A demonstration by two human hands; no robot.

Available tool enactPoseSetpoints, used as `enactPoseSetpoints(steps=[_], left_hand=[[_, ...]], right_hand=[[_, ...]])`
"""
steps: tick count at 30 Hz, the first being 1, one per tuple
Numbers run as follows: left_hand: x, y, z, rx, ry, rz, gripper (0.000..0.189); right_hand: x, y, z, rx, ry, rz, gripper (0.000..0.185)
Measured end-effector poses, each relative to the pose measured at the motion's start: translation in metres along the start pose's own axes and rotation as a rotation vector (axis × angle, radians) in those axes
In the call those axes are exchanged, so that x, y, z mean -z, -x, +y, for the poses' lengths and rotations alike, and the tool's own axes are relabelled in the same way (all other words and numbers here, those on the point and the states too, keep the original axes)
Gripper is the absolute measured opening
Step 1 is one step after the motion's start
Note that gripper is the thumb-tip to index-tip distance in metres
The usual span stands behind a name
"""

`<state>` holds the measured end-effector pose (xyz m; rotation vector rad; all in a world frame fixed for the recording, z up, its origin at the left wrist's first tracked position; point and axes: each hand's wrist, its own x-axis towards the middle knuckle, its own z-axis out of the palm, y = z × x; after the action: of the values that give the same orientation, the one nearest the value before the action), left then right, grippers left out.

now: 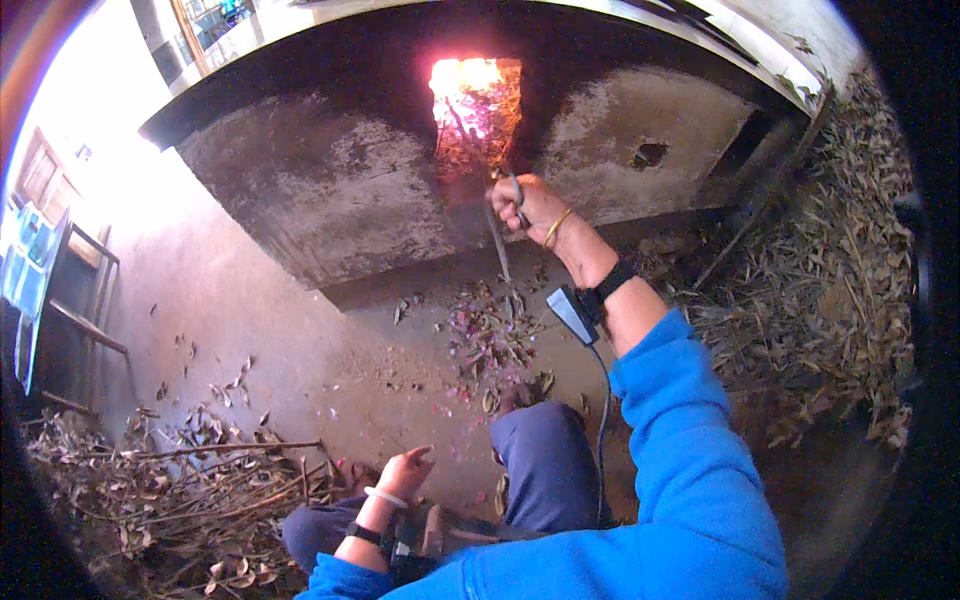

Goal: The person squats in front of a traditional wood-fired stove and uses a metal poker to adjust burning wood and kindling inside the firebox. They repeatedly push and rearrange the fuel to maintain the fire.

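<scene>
My right hand, with a gold-coloured bangle at its wrist, is closed around the curved handle of a thin metal tool. The far end of the tool seems to reach into the opening of a soot-darkened stove, where a bright fire burns; the glare hides its tip. A thin flat stick or strip slants down from the opening beside my fingers. Low over my lap, near my knee, my left hand has a white bangle and partly bent fingers, with nothing visible in it.
Dry leaves and twigs are heaped at the lower left. A larger heap of dry leaves lies to the right. Loose leaves litter the floor below the fire. A chair stands at the left. A cable hangs from my right wrist strap.
</scene>
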<state>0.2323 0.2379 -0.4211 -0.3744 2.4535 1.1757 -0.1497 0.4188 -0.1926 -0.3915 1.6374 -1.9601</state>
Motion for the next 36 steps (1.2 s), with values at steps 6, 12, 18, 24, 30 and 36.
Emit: enactPoseSetpoints(steps=[6, 12, 18, 24, 30, 36], left_hand=[[0.009, 0.008, 0.013, 0.088, 0.177, -0.097, 0.040], [0.010, 0.007, 0.014, 0.075, 0.172, -0.081, 0.039], [0.010, 0.007, 0.015, 0.009, 0.141, -0.058, 0.038], [0.004, 0.004, 0.017, -0.028, 0.079, -0.031, 0.041], [0.001, 0.006, 0.017, -0.020, 0.081, -0.057, 0.044], [0.003, 0.010, 0.022, -0.018, 0.012, -0.037, 0.044]], right_hand=[[0.026, -0.093, 0.006, -0.006, -0.452, -0.061, 0.011], [0.042, -0.134, 0.041, -0.033, -0.696, -0.164, 0.015], [0.019, -0.099, 0.028, -0.011, -0.223, 0.160, 0.027], [0.005, 0.010, 0.004, -0.044, 0.127, 0.161, 0.032], [0.011, 0.159, -0.007, -0.044, 0.186, 0.080, 0.029], [0.021, 0.218, -0.016, -0.020, -0.157, 0.125, 0.035]])
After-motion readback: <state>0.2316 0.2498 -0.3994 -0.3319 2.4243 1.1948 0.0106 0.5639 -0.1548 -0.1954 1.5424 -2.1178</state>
